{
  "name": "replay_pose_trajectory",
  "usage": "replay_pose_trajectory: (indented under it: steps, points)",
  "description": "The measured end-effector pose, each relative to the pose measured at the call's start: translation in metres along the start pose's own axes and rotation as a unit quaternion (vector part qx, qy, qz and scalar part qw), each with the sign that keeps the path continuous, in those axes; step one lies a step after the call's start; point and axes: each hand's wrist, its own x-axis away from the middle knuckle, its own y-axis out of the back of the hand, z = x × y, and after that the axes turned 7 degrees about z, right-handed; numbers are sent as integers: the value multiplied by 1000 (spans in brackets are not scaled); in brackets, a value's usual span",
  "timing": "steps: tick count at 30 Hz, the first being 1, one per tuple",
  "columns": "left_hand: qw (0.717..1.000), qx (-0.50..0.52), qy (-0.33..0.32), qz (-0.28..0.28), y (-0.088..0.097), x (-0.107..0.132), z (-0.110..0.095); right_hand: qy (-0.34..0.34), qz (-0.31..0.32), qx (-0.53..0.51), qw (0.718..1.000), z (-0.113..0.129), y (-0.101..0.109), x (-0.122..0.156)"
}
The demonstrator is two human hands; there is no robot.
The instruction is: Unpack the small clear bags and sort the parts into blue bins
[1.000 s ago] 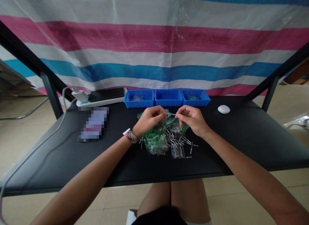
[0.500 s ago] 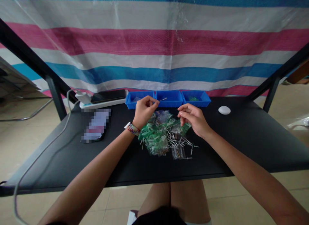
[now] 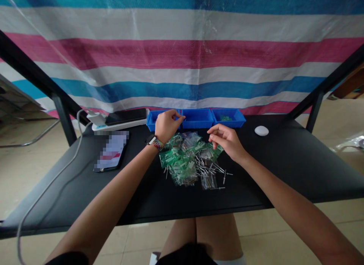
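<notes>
My left hand reaches over the left blue bin, near its border with the middle blue bin. Its fingers are pinched together, and what they hold is hidden. A beaded band sits on that wrist. My right hand hovers with curled fingers over the far right of a heap of small green-filled plastic bags. Whether it holds anything I cannot make out. Loose metal pins lie beside and below that hand on the black table.
A third blue bin stands on the right of the row. A dark phone rests on a white power strip at the back left, with a cable trailing off the table. A blurred flat item and a white round object also lie there.
My left hand has carried a metal pin away from my right hand, back and left to the blue bins. My right hand stayed over the pile, sinking slightly.
</notes>
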Motion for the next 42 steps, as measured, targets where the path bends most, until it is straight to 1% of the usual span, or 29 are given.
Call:
replay_pose_trajectory:
  steps: [1,2,3,4,5,7,9,10,12,15,17,18,19,20,21,22,23,25,26,27,29,33,35,38,42]
  points:
    - [1000,-5,-20,18,4,3,1,0,3,6,1000,-1,-1,0]
    - [997,-22,-52,60,8,7,1,-2,6,10,1000,-2,-1,1]
    - [988,-52,-92,117,13,10,1,-5,9,14,1000,-3,-2,1]
    - [973,-93,-127,170,17,13,0,-8,12,19,1000,-3,-3,2]
    - [955,-137,-149,217,19,15,-1,-12,15,24,1000,-4,-4,2]
    - [924,-215,-165,271,22,18,-3,-17,20,36,999,-5,-6,2]
    - [906,-255,-171,292,20,18,-4,-21,20,46,999,-5,-7,2]
    - [903,-261,-172,296,18,17,-4,-22,19,49,998,-5,-7,2]
    - [907,-255,-168,291,15,14,-5,-22,16,51,998,-4,-7,2]
    - [935,-190,-165,251,17,12,-10,-16,8,51,999,-4,-4,1]
    - [958,-88,-170,213,20,13,-14,-15,0,51,999,-3,-3,1]
    - [966,-18,-166,199,21,14,-17,-15,-5,50,999,-3,-3,0]
    - [967,60,-154,193,21,16,-20,-16,-11,49,999,-3,-3,0]
    - [961,146,-131,193,20,19,-22,-19,-16,47,999,-3,-3,-1]
    - [945,228,-100,213,17,22,-25,-23,-19,42,999,-3,-3,-1]
    - [921,306,-65,234,14,26,-27,-28,-19,33,999,-3,-4,-1]
    - [895,373,-36,243,10,31,-29,-35,-19,19,999,-3,-5,-2]
    - [851,462,1,248,1,40,-33,-47,-19,-16,999,-4,-7,-2]
    - [837,485,12,254,-3,44,-34,-50,-23,-31,998,-4,-7,-2]
    - [829,497,20,256,-6,48,-34,-49,-28,-43,997,-5,-7,-3]
    - [828,495,27,262,-9,54,-34,-43,-38,-53,997,-5,-7,-3]
    - [856,443,17,268,-9,59,-33,-17,-46,-30,998,-5,-5,-3]
    - [864,426,6,267,-9,59,-32,-3,-46,-8,999,-4,-6,-3]
    - [868,417,-7,269,-10,60,-33,3,-35,13,999,-2,-7,-3]
    - [865,418,-10,278,-12,61,-33,-10,-8,1,1000,-1,-9,-1]
